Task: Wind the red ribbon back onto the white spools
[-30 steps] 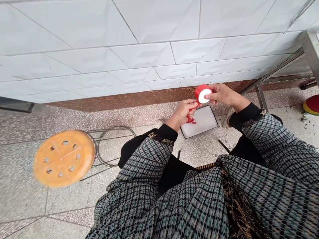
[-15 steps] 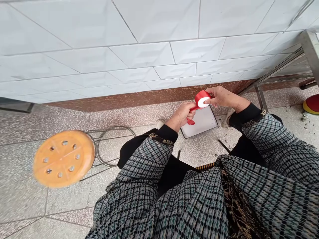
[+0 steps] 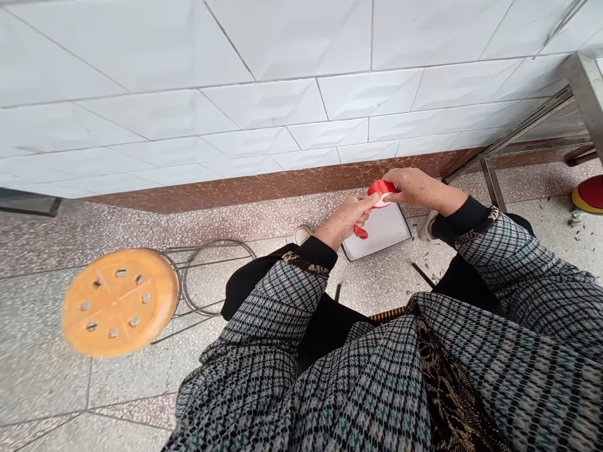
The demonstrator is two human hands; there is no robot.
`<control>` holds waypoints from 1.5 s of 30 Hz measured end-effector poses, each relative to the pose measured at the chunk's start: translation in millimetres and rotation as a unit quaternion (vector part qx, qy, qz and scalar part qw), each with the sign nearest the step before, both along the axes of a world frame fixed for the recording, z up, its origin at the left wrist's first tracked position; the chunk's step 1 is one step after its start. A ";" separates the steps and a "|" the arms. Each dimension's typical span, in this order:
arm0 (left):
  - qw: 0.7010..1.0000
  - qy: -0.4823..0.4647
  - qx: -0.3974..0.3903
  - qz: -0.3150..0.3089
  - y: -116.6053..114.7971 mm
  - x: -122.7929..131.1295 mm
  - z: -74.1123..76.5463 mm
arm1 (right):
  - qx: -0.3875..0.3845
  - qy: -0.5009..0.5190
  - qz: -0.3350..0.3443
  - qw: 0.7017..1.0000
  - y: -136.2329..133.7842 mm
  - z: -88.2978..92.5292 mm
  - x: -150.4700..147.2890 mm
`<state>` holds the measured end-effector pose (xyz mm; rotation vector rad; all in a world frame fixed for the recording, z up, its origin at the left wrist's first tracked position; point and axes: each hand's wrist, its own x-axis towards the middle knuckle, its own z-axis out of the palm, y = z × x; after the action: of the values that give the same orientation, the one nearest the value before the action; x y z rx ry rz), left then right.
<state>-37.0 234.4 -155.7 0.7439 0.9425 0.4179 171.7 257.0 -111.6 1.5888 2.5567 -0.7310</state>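
Note:
A roll of red ribbon (image 3: 379,186) with a white core is gripped by my right hand (image 3: 414,188), fingers over its outside and thumb at the core. My left hand (image 3: 348,218) is closed on the ribbon's loose length, with its thumb reaching to the roll. A crumpled red ribbon end (image 3: 360,232) sticks out below the left fingers. Both hands are close together above a shallow white tray (image 3: 382,235) with a dark edge, which lies on the floor between my feet. The left palm hides part of the ribbon.
An orange round stool (image 3: 121,302) with metal legs lies on its side at the left. White wall tiles (image 3: 301,100) rise ahead. To the right stands a metal frame (image 3: 522,122), with a red and yellow object (image 3: 591,193) near it. Small dark scraps (image 3: 426,269) litter the floor.
My left hand has moved up and right, its thumb now at the roll. The roll has tilted, so less of its white core shows. The view has shifted slightly.

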 end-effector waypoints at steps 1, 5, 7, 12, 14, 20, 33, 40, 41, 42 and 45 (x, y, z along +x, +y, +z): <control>1.000 0.008 0.011 -0.006 -0.4 0.2 0.5 | 0.001 -0.002 -0.002 1.000 -0.2 0.6 -0.6; 0.999 0.044 0.031 -0.006 0.2 0.6 1.4 | 0.002 -0.010 -0.011 1.000 -0.8 3.0 -2.0; 0.999 0.038 0.018 -0.008 2.3 -0.2 0.4 | 0.002 -0.009 -0.014 1.000 -0.8 3.5 -1.3; 0.999 -0.004 -0.036 0.022 7.8 -3.6 0.5 | 0.011 0.008 -0.020 1.000 0.3 0.8 2.9; 0.999 -0.017 -0.028 0.022 7.1 -4.0 3.5 | 0.009 0.015 -0.015 1.000 1.0 -1.4 3.1; 0.985 0.065 0.155 0.044 1.0 2.0 4.6 | 0.010 0.028 0.001 1.000 1.9 -4.2 1.2; 0.950 0.071 0.299 0.057 1.5 6.5 -12.8 | 0.014 0.068 -0.035 0.997 5.1 -4.2 -1.9; 0.932 0.108 0.333 0.096 3.8 4.8 -17.6 | -0.020 0.221 -0.103 0.970 0.1 9.8 8.4; 0.930 0.112 0.335 0.102 4.3 4.8 -17.5 | 0.001 0.232 -0.120 0.965 -0.7 11.1 8.7; 0.929 0.117 0.335 0.105 4.7 4.9 -17.3 | 0.027 0.234 -0.129 0.963 -1.7 11.8 8.3; 0.927 0.134 0.336 0.098 6.3 5.4 -18.0 | 0.093 0.193 -0.098 0.972 -5.2 11.6 4.6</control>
<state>-31.6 240.7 -173.7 1.3621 1.1445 0.8546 176.3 251.8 -100.0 1.9506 2.8334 -0.9238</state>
